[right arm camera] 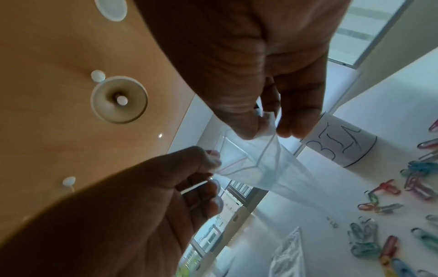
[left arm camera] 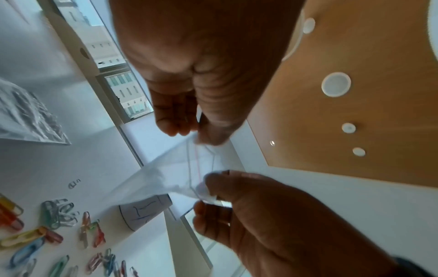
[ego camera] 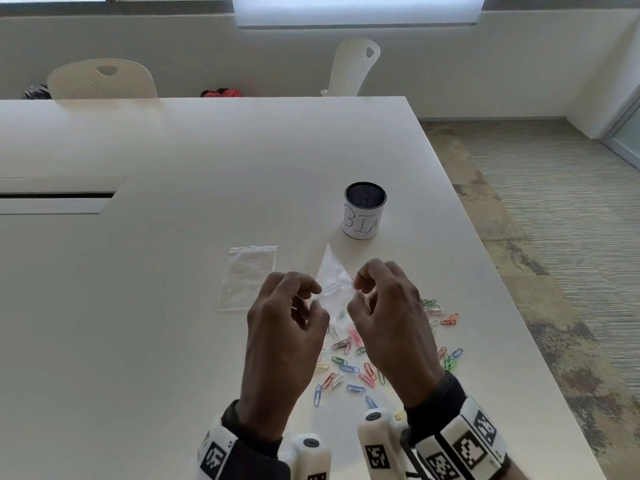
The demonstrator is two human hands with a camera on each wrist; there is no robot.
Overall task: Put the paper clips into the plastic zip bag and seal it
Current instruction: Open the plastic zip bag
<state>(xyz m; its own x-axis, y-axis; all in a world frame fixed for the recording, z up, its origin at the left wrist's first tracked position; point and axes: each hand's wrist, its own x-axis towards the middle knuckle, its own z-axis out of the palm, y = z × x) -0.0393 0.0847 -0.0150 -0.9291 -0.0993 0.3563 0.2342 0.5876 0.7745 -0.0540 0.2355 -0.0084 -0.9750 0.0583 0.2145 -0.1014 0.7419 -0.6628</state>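
Both hands, left hand (ego camera: pixel 287 313) and right hand (ego camera: pixel 384 306), pinch the limp, slippery zip bag (ego camera: pixel 330 277) by its mouth above the bench (ego camera: pixel 173 306); light paper clips (ego camera: pixel 346 362) lie scattered below.

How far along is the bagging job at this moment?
Early stage. Done: nothing bagged yet; the clips all lie loose on the table. In hand: the left hand and right hand each pinch the mouth of a bag, apparently opening it. Left: loading the clips and sealing. A second bag lies flat, untouched.
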